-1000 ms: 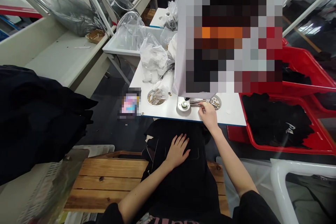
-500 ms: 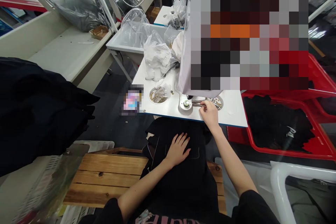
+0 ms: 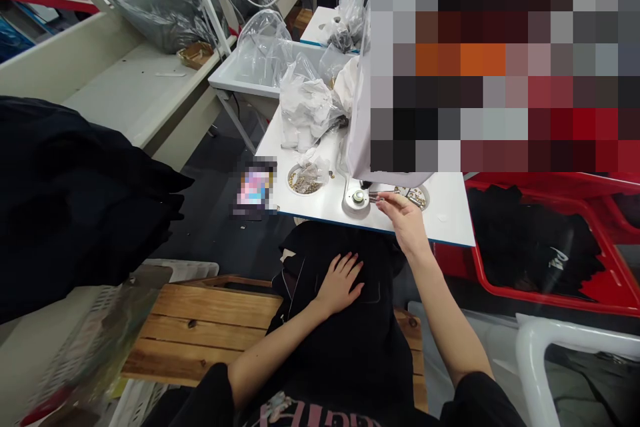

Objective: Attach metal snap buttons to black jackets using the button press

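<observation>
Left hand [image 3: 340,285] spread on cloth [image 3: 360,340]; right hand [image 3: 407,221] by springs [image 3: 382,192], grip unclear; lettering [image 3: 320,415] cropped.

A pale trough [image 3: 123,95] in my view
Grey bag [image 3: 153,13] and brown tray [image 3: 195,55] inside it; dark cloth [image 3: 75,193] in front.

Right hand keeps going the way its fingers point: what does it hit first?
Probably the thin metal coils at the right hand's fingertips; whether they already touch is unclear. Just beyond, the round white machine base. Depth is hard to judge.
</observation>
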### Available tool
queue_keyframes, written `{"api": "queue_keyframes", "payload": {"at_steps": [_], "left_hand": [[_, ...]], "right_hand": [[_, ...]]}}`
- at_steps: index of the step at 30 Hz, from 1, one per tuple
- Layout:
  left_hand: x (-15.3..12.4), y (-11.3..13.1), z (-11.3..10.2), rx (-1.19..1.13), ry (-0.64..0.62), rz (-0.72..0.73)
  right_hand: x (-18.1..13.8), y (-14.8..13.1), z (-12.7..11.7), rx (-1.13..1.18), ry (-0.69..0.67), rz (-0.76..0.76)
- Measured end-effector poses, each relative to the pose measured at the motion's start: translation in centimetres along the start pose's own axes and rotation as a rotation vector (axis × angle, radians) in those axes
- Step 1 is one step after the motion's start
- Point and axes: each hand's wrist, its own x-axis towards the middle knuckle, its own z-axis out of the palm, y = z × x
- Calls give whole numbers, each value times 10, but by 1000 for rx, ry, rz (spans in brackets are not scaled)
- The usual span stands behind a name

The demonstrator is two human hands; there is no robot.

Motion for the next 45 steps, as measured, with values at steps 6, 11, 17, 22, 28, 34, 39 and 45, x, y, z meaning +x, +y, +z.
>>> {"api": "queue_keyframes", "payload": {"at_steps": [6,11,17,22,28,34,39,45], "left_hand": [[1,0,-1,-1,14,-1],[0,-1,-3,-10,12,-5],[0,-1,-2,3,16,-5],[0,-1,-2,5,21,-5],[0,-1,-3,-14,12,3],[0,-1,-3,-16,-6,-6],[0,-2,-4,-20,-10,2],[0,-2,-2,-29,-13,9]], "right_hand": [[8,-12,35,495,-76,338],[15,-16,40,621,-40,384],[10,-27,33,607,-89,366],[9,-36,26,570,-138,287],[12,-40,25,477,-187,246],[13,-42,14,243,-79,106],[13,-40,-39,-456,294,-376],[-7,-2,-117,-1125,366,-429]]}}
